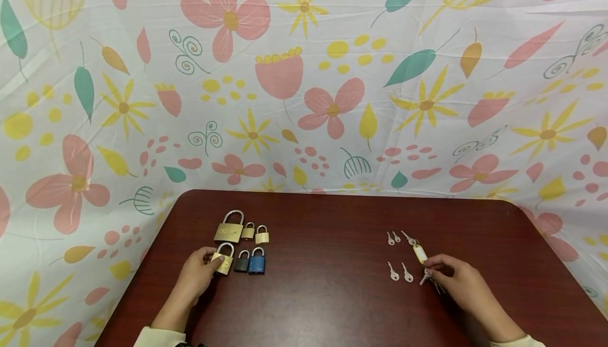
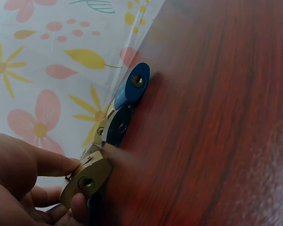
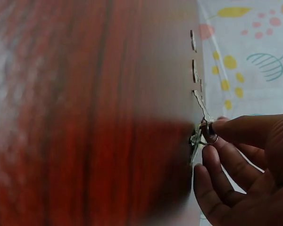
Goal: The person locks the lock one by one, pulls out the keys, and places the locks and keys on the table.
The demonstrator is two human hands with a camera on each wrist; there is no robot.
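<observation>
My left hand (image 1: 196, 274) grips a brass padlock (image 1: 225, 264) by its left side, thumb on its front face. In the left wrist view, that padlock's keyhole end (image 2: 87, 181) faces the camera. Beside it lie a small black padlock (image 1: 241, 262) and a blue padlock (image 1: 257, 262). Across the table, my right hand (image 1: 459, 282) pinches a ring of keys (image 1: 425, 277) between thumb and fingers, close to the tabletop. The metal ring (image 3: 213, 141) shows in the right wrist view. A yellow-edged tag (image 1: 420, 253) touches the fingertips, with a key (image 1: 407, 238) at its far end.
Behind the held padlock are a large brass padlock (image 1: 229, 232) and two smaller ones, one being a brass padlock (image 1: 262, 235). Several loose keys, including a silver key (image 1: 393, 272), lie left of my right hand. A floral curtain (image 1: 304, 83) hangs behind the dark table (image 1: 323, 294).
</observation>
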